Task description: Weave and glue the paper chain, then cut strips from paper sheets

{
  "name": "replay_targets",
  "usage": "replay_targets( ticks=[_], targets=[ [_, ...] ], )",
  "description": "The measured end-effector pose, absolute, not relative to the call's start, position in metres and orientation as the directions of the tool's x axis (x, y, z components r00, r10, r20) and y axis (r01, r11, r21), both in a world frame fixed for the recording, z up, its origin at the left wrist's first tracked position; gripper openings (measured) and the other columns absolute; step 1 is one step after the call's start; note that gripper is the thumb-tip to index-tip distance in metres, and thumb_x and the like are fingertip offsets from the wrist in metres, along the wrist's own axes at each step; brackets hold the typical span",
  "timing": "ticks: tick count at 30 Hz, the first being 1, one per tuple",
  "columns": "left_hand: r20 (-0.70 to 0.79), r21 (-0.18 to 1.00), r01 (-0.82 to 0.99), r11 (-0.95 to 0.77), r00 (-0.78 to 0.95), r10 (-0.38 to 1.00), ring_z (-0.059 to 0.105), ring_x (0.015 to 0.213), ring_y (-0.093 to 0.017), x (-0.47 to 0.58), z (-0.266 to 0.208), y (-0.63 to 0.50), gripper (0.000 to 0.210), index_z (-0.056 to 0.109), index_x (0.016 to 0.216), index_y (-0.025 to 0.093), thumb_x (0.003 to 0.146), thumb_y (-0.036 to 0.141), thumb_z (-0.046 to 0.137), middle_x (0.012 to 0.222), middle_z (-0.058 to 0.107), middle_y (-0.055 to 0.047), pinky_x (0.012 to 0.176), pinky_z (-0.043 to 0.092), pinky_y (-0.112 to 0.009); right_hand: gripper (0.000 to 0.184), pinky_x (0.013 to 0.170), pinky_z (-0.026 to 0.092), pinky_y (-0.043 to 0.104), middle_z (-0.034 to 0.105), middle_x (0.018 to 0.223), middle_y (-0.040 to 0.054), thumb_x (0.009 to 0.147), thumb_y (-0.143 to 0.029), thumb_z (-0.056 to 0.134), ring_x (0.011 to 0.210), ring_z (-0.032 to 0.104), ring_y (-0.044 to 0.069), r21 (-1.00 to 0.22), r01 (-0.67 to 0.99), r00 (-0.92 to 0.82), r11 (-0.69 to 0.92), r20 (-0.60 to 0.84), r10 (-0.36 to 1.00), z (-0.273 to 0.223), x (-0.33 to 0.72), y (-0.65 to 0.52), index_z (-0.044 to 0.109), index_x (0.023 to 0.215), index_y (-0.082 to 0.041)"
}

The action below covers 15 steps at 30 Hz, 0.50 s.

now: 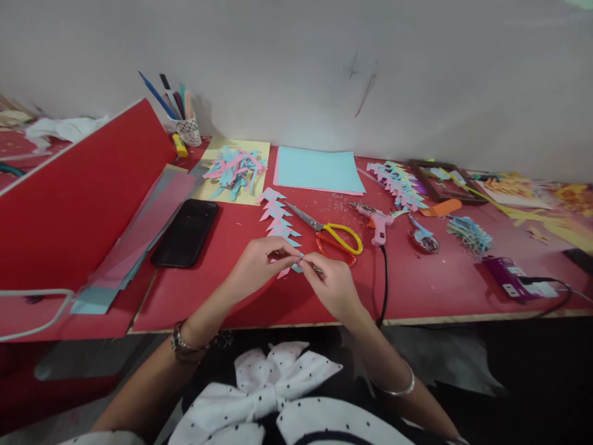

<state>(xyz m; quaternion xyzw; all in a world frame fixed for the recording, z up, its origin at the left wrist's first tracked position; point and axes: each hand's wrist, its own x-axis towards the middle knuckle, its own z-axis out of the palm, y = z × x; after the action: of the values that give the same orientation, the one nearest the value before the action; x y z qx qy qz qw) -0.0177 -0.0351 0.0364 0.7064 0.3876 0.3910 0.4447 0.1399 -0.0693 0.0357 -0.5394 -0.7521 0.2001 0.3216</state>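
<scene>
My left hand and my right hand meet above the front of the red table. Thumb and forefinger of each are pinched together at one spot. Whatever lies between the fingertips is too small to make out. Just behind and partly under the hands is a folded zigzag paper chain in pink and light blue; its near end is partly hidden by my fingers. Scissors with a yellow and a red handle lie to the right of the chain, blades pointing away to the left.
A pink glue gun trails a black cable over the front edge. Paper strips lie heaped on a yellow sheet, beside blue sheets. A black phone is at left; a purple power box, at right. Another paper chain lies behind the glue gun.
</scene>
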Motion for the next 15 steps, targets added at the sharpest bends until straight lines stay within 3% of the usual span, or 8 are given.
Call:
replay_targets(
  ticks=[6, 11, 15],
  targets=[
    [0.101, 0.965, 0.179, -0.192, 0.424, 0.9, 0.054, 0.06, -0.01, -0.02, 0.032, -0.036, 0.011, 0.059, 0.071, 0.017, 0.072, 0.027, 0.054, 0.064, 0.061, 0.001, 0.057, 0.043, -0.022, 0.02, 0.054, 0.041, 0.021, 0.07, 0.074, 0.0012, 0.083, -0.03, 0.048, 0.054, 0.058, 0.012, -0.642, 0.671, -0.193, 0.371, 0.332, 0.924, 0.021, 0.143, -0.074, 0.066, 0.083, -0.023],
    [-0.048, 0.998, 0.063, 0.021, 0.474, 0.879, 0.05, 0.054, -0.009, -0.018, 0.024, -0.033, 0.015, 0.054, 0.072, 0.018, 0.067, 0.032, 0.059, 0.06, 0.053, 0.004, 0.054, 0.043, -0.023, 0.022, 0.056, 0.044, 0.024, 0.07, 0.069, 0.0026, 0.083, -0.029, 0.048, 0.052, 0.058, 0.013, -0.625, 0.672, -0.119, 0.396, 0.437, 0.891, 0.011, 0.141, -0.077, 0.069, 0.079, -0.025],
    [-0.148, 0.989, 0.085, 0.122, 0.515, 0.844, 0.052, 0.055, -0.009, -0.019, 0.019, -0.029, 0.019, 0.055, 0.073, 0.018, 0.066, 0.035, 0.06, 0.06, 0.055, 0.004, 0.056, 0.043, -0.024, 0.022, 0.054, 0.044, 0.024, 0.069, 0.065, 0.0024, 0.082, -0.03, 0.047, 0.049, 0.056, 0.013, -0.666, 0.653, -0.083, 0.362, 0.412, 0.907, 0.005, 0.135, -0.078, 0.068, 0.077, -0.025]
  ],
)
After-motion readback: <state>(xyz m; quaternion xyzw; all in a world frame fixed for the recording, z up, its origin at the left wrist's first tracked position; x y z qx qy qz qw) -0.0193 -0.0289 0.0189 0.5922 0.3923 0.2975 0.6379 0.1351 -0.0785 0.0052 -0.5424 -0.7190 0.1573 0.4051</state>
